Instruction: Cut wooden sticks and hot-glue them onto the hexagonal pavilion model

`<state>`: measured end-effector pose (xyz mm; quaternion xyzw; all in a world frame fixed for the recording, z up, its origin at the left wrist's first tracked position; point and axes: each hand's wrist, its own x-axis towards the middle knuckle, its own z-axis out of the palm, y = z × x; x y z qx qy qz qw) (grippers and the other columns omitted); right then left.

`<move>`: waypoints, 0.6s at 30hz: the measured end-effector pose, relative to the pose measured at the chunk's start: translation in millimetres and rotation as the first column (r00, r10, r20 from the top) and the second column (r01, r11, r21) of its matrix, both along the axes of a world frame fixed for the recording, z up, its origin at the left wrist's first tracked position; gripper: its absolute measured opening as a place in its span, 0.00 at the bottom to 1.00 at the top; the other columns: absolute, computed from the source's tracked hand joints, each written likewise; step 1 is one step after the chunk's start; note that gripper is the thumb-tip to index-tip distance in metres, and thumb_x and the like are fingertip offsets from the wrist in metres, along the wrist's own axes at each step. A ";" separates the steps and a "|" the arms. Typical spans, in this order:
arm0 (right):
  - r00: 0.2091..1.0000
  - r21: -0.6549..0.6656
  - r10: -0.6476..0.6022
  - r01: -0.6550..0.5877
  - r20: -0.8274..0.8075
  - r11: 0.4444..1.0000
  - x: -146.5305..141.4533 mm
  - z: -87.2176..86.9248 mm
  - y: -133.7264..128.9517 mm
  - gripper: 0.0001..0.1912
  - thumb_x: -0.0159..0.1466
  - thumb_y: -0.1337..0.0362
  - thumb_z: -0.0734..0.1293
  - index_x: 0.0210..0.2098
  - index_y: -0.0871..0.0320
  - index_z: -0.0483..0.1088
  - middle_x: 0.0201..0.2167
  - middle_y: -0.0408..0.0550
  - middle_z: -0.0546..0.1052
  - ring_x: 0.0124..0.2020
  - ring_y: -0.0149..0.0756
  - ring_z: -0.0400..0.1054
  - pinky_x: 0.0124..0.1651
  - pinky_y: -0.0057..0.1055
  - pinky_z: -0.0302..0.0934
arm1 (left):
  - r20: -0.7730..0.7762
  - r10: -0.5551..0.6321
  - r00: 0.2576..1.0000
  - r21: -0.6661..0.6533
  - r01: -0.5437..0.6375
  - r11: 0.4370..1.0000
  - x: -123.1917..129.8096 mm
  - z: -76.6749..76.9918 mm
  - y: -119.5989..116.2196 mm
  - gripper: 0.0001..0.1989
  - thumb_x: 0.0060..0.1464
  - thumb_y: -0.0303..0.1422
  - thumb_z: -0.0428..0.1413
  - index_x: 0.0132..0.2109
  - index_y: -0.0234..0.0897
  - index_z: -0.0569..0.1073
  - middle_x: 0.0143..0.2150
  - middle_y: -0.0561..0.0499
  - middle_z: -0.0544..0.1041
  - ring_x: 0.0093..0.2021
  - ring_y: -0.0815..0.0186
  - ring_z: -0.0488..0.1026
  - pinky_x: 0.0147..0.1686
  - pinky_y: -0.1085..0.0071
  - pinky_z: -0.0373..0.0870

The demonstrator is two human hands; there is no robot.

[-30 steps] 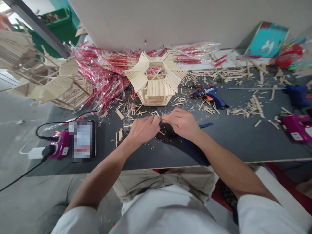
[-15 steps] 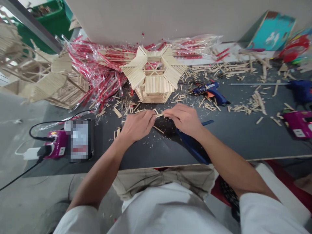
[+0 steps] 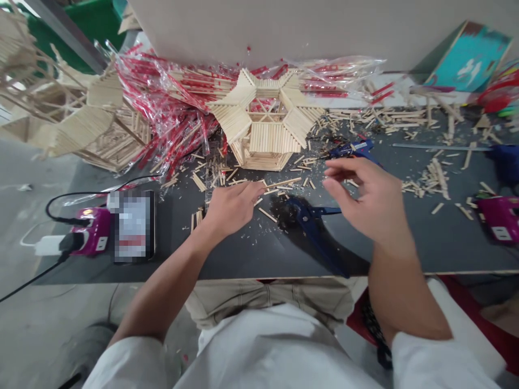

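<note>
A thin wooden stick point(image 3: 284, 182) is pinched in the left hand point(image 3: 235, 208), above the dark table point(image 3: 259, 259).

The right hand point(image 3: 367, 192) is open, held up away from the left, with nothing in it. Just past the stick stands a stick pagoda point(image 3: 265, 129). Its roof sides are on, but the top middle is open. Loose sticks lie around a blue clamp point(image 3: 308, 216).

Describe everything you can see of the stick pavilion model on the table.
The pavilion model is built from pale wooden sticks, apparently glued. It is hexagonal, with sloped panels of parallel sticks flaring around an open centre crossed by struts, above a narrower stacked-stick base. It stands intact on the dark tabletop, with loose sticks scattered nearby. Red-printed plastic wrappers lie behind it; whether they touch it cannot be told.
</note>
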<state>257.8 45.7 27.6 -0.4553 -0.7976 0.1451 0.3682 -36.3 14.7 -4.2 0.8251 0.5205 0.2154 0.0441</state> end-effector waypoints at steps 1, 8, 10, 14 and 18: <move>0.996 -0.038 -0.004 0.008 0.093 0.999 8.3 0.0 -8.0 0.21 0.73 0.56 0.69 0.63 0.52 0.73 0.52 0.55 0.81 0.49 0.48 0.79 0.56 0.48 0.74 | 0.021 -0.008 1.000 0.023 0.008 1.000 -0.5 -0.7 0.2 0.19 0.75 0.33 0.43 0.51 0.37 0.79 0.36 0.49 0.85 0.36 0.67 0.81 0.32 0.73 0.64; 0.796 -0.378 0.286 -0.079 0.534 0.922 41.6 -35.5 -70.0 0.62 0.66 0.39 0.72 0.81 0.55 0.32 0.79 0.65 0.51 0.79 0.65 0.47 0.73 0.63 0.60 | 0.063 -0.034 0.997 0.136 0.025 0.990 -0.1 -5.0 -0.2 0.16 0.76 0.33 0.46 0.49 0.37 0.78 0.35 0.50 0.84 0.34 0.71 0.80 0.29 0.75 0.61; 0.802 -0.323 0.206 -0.017 0.561 0.946 41.4 -41.7 -77.2 0.60 0.68 0.40 0.71 0.81 0.59 0.34 0.78 0.68 0.52 0.79 0.67 0.46 0.74 0.65 0.57 | 0.058 -0.032 0.998 0.149 0.023 0.989 1.0 -4.9 -0.7 0.16 0.76 0.34 0.46 0.49 0.37 0.78 0.34 0.51 0.83 0.33 0.71 0.79 0.29 0.75 0.60; 0.790 -0.273 0.210 -0.056 0.576 0.960 43.6 -42.8 -75.9 0.39 0.75 0.56 0.63 0.79 0.63 0.47 0.71 0.68 0.64 0.73 0.64 0.59 0.70 0.62 0.63 | 0.073 -0.036 0.997 0.165 0.023 0.986 2.7 -5.1 -1.0 0.17 0.77 0.33 0.45 0.50 0.36 0.78 0.33 0.50 0.84 0.33 0.71 0.79 0.30 0.75 0.61; 0.811 -0.285 0.227 -0.078 0.539 0.955 51.5 -38.0 -74.0 0.31 0.76 0.58 0.61 0.75 0.62 0.57 0.69 0.65 0.69 0.69 0.61 0.65 0.68 0.61 0.65 | 0.067 0.054 0.996 0.192 -0.066 0.979 3.0 -9.1 -0.1 0.15 0.76 0.32 0.47 0.51 0.37 0.79 0.35 0.51 0.84 0.34 0.71 0.80 0.30 0.75 0.60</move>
